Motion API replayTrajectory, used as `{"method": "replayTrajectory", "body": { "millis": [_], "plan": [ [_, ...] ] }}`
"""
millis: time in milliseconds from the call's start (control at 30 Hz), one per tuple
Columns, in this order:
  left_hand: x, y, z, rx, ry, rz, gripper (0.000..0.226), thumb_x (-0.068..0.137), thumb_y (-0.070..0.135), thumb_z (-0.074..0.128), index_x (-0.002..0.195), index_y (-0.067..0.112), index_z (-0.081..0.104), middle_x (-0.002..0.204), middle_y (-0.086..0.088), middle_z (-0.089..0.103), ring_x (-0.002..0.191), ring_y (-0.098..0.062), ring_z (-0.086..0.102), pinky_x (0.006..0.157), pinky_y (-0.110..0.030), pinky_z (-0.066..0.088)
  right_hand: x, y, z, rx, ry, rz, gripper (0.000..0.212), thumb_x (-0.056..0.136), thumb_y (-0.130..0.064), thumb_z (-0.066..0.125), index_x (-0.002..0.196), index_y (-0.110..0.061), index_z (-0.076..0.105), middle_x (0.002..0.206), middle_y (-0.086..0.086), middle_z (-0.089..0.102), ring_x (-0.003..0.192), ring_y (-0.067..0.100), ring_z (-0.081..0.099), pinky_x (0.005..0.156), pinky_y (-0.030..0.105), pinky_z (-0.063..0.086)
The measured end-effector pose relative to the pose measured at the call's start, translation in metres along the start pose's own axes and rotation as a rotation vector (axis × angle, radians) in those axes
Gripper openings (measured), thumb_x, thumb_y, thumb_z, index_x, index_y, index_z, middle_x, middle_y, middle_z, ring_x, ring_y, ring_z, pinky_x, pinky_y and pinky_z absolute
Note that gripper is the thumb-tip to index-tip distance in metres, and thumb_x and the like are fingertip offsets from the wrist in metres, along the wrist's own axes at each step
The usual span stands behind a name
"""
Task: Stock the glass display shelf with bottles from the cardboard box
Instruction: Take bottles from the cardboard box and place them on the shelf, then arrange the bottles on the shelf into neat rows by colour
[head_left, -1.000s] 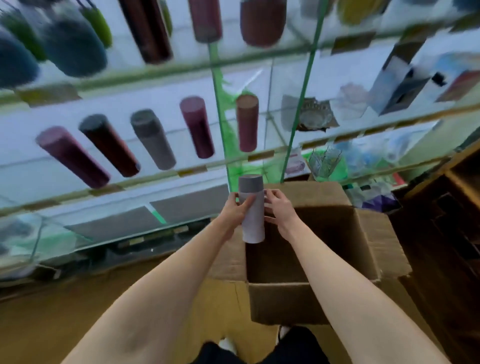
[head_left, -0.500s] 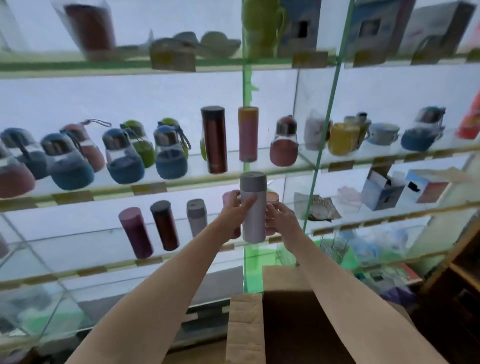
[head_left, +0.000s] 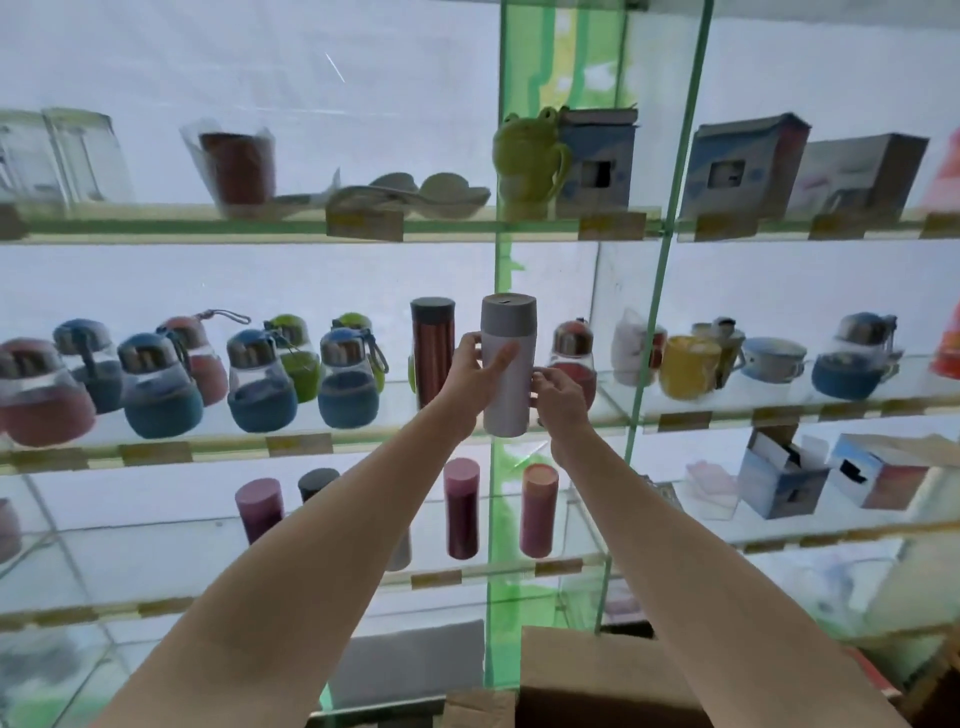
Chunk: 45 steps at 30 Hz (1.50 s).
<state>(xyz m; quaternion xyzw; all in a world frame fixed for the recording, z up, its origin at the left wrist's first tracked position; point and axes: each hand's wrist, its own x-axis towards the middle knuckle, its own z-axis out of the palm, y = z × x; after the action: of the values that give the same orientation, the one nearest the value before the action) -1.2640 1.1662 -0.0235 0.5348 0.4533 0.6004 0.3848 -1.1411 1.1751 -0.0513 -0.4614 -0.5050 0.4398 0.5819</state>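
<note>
Two hands — left hand (head_left: 470, 371) | right hand (head_left: 558, 397) | grip upright grey bottle (head_left: 506, 364) — pale body.

Shop: glass shelves (head_left: 467, 227) w/ price tags (head_left: 363, 226)

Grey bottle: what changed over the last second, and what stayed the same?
The grey bottle rose from above the cardboard box to middle-shelf height, beside the brown bottle. The left hand and right hand kept hold; it stayed upright, not yet shelved.
</note>
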Motion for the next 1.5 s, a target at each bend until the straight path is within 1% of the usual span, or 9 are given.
{"method": "replayTrajectory", "body": {
  "millis": [100,267,367,533,700,1000,1133,1267,1500],
  "plan": [
    [0.019,-0.005,0.011,0.015,0.070,0.030,0.040,0.092,0.037,0.068,0.121,0.018,0.050,0.104,0.003,0.058,0.092,-0.012,0.063,0.061,-0.017,0.051,0.021,-0.002,0.001,0.030,-0.016,0.003,0.023,0.100,-0.011,0.047,0.093,-0.023,0.066,0.095,0.003,0.069,0.079,0.014,0.062,0.061,0.021,0.043],
    [0.047,-0.017,0.025,0.073,0.125,0.001,0.042,0.092,0.033,0.068,0.125,0.015,0.051,0.115,-0.006,0.058,0.108,-0.027,0.062,0.091,-0.047,0.055,0.051,0.008,-0.002,0.054,-0.049,0.013,0.021,0.101,-0.011,0.049,0.112,-0.013,0.067,0.106,0.011,0.071,0.092,0.022,0.065,0.083,0.036,0.053],
    [0.053,-0.028,0.031,0.081,0.158,-0.031,0.042,0.094,0.033,0.066,0.128,0.013,0.050,0.119,-0.009,0.057,0.111,-0.029,0.061,0.096,-0.052,0.053,0.062,0.021,-0.004,0.039,-0.064,0.053,0.023,0.100,-0.012,0.051,0.116,-0.011,0.068,0.109,0.012,0.072,0.099,0.026,0.067,0.093,0.042,0.054],
    [0.063,-0.034,0.035,0.055,0.198,-0.040,0.044,0.095,0.036,0.064,0.130,0.013,0.050,0.123,-0.010,0.057,0.115,-0.029,0.060,0.098,-0.050,0.052,0.070,0.035,-0.002,0.027,-0.063,0.063,0.026,0.097,-0.008,0.051,0.116,-0.013,0.069,0.107,0.009,0.073,0.098,0.023,0.068,0.093,0.038,0.054],
    [0.067,-0.039,0.038,0.104,0.171,-0.017,0.045,0.094,0.035,0.066,0.130,0.016,0.049,0.119,-0.004,0.057,0.110,-0.024,0.060,0.093,-0.043,0.054,0.078,0.034,-0.001,-0.028,-0.051,0.057,0.027,0.097,-0.009,0.050,0.117,-0.012,0.068,0.110,0.012,0.072,0.106,0.030,0.067,0.099,0.047,0.053],
    [0.051,-0.062,0.027,0.169,0.193,-0.070,0.023,0.097,0.020,0.062,0.115,0.015,0.048,0.102,0.000,0.059,0.091,-0.017,0.060,0.072,-0.025,0.050,0.073,0.045,-0.004,-0.117,-0.146,0.057,0.032,0.098,-0.011,0.054,0.129,-0.013,0.061,0.118,0.004,0.070,0.110,0.024,0.066,0.102,0.044,0.052],
    [0.046,-0.057,0.018,0.244,0.237,-0.118,0.018,0.096,0.021,0.064,0.108,0.009,0.058,0.101,-0.008,0.066,0.087,-0.021,0.063,0.077,-0.033,0.055,0.069,0.046,0.001,-0.167,-0.028,0.028,0.029,0.096,-0.014,0.057,0.125,-0.012,0.064,0.113,0.006,0.072,0.103,0.023,0.067,0.095,0.039,0.054],
    [0.038,-0.056,0.001,0.237,0.241,-0.159,0.009,0.096,0.015,0.062,0.094,0.007,0.065,0.093,-0.018,0.072,0.084,-0.029,0.069,0.082,-0.044,0.057,0.056,0.054,0.007,-0.153,0.141,-0.051,0.023,0.094,-0.011,0.057,0.115,-0.012,0.067,0.103,0.005,0.070,0.091,0.019,0.065,0.072,0.015,0.048],
    [0.020,-0.047,-0.044,0.155,0.112,-0.195,0.012,0.099,0.016,0.058,0.100,0.006,0.064,0.092,-0.018,0.074,0.076,-0.024,0.068,0.075,-0.039,0.057,0.032,0.045,0.040,-0.088,0.332,-0.013,0.021,0.086,-0.003,0.055,0.105,-0.009,0.063,0.106,0.013,0.068,0.096,0.029,0.064,0.085,0.032,0.050]
  ]
}}
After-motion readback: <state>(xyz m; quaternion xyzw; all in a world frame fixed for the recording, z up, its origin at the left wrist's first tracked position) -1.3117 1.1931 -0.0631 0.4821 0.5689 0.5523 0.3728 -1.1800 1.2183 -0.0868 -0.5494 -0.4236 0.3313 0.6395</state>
